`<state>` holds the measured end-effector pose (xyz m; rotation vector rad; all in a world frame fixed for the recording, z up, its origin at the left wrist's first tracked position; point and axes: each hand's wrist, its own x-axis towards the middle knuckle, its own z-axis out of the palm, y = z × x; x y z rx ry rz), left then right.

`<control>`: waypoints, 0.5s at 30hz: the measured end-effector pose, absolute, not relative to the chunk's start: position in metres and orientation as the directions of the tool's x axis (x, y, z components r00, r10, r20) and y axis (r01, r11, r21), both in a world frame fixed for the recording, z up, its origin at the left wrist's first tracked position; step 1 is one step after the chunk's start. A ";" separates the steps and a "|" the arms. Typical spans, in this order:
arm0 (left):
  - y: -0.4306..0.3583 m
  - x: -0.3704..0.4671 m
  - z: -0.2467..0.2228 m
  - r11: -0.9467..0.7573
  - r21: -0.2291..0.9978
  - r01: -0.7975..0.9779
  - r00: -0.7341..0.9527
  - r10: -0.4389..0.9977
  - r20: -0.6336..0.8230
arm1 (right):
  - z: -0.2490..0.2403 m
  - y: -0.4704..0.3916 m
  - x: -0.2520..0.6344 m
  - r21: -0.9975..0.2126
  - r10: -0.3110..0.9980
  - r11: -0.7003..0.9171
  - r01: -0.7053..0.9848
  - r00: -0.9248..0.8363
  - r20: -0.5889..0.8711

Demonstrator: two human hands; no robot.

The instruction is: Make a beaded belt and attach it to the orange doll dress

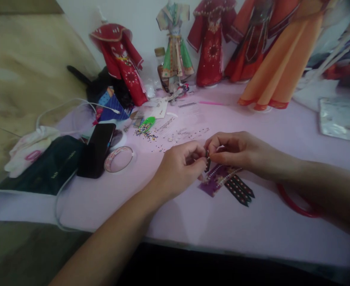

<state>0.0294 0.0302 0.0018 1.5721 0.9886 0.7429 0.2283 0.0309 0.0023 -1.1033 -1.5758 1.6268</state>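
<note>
Both hands meet over the table, pinching a small dark beaded strip [207, 162] between their fingertips. My left hand [183, 163] grips it from the left side. From the right, my right hand [234, 150] closes thumb and finger on its upper end. Just beneath them lies a purple patterned piece of fabric [212, 184] edged with pale beads. Beside it, black strips [240, 190] with pointed ends and light studs are fanned out on the table. My fingers cover part of the held strip.
Loose beads [146, 133] spill from a green scoop [148, 124]. A tape roll [119, 159], black phone [96, 151] and dark pouch [55, 163] lie left. Miniature dresses, including an orange one [291, 55], line the back. A red ring-shaped object [300, 206] sits under my right forearm.
</note>
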 end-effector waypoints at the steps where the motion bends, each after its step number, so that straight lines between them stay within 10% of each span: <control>1: 0.030 0.029 0.002 -0.071 0.974 0.215 0.464 0.885 -0.038 | 0.001 0.032 0.229 -0.987 0.869 -0.117 0.114 -0.469 -0.157; 15: 0.030 0.029 0.003 -0.078 0.961 0.264 0.487 0.871 -0.063 | -0.005 0.034 0.230 -0.986 0.863 -0.158 0.055 -0.477 -0.165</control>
